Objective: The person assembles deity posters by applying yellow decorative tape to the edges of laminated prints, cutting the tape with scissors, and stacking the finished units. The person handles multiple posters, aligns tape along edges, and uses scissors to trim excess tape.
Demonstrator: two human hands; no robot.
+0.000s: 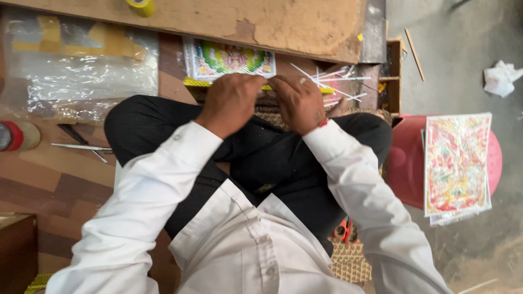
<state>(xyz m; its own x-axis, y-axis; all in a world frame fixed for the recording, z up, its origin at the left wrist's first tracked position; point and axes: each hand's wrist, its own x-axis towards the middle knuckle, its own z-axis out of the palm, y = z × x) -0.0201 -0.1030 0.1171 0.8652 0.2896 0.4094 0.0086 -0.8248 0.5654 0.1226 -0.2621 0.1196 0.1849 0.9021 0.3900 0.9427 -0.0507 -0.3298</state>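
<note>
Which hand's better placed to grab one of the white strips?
Right, probably. The right hand rests on the frame beside the white strips; the left hand sits farther from them.

I see a glossy printed paper picture [230, 58] under a rough, chipped wooden board [261, 22]. Crinkled clear plastic sheet [81, 71] shines on the smooth wood-grain floor [60, 179], beside metal scissors [81, 144]. The sleeves are smooth white cloth (trousers matt black). More glossy prints [456, 163] lie on a red plastic stool [406, 163].
</note>
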